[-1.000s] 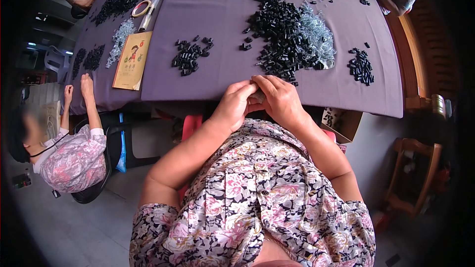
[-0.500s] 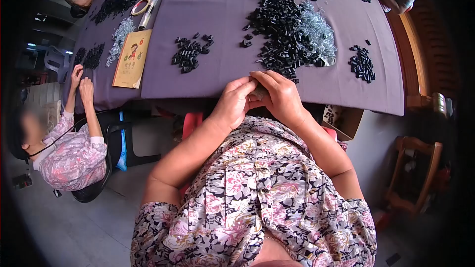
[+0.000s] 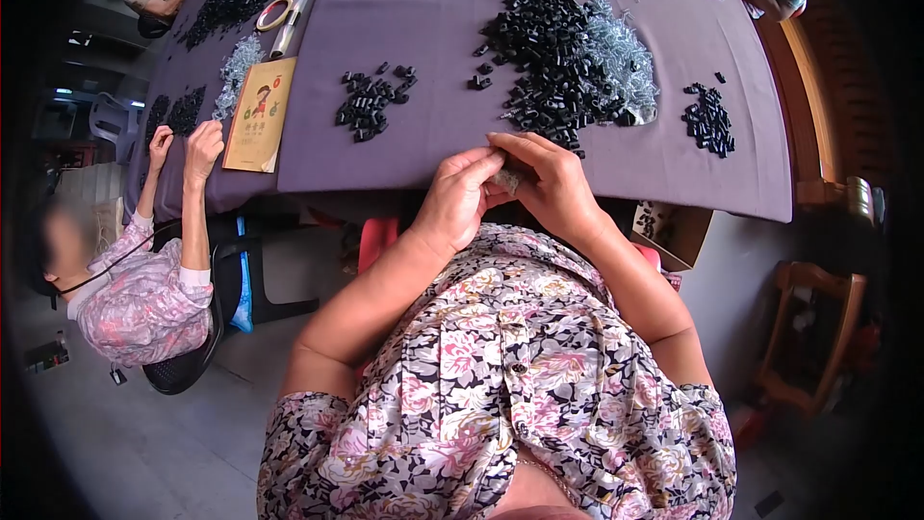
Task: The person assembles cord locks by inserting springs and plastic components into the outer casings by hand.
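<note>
My left hand [image 3: 456, 195] and my right hand [image 3: 553, 183] meet at the table's front edge, fingertips together. Both are closed around something small; a pale, clear-looking bit [image 3: 507, 179] shows under the fingers of my right hand, too small to make out. Just beyond them lies a large heap of black pieces [image 3: 544, 58], with a pile of clear pieces [image 3: 621, 63] against its right side. A smaller group of black pieces [image 3: 373, 104] is to the left, and another black group [image 3: 709, 121] to the right.
A purple cloth [image 3: 423, 39] covers the table. On the left are a yellow booklet [image 3: 259, 116], a tape roll [image 3: 274, 14] and more piles. A seated co-worker [image 3: 144, 299] is at left; other people are at the far corners. An open box [image 3: 671, 231] stands below the front edge.
My right fingers have shifted slightly, and a pale bit now shows beneath them. The left co-worker's hands have moved, one toward the booklet. The view has shifted a little.
</note>
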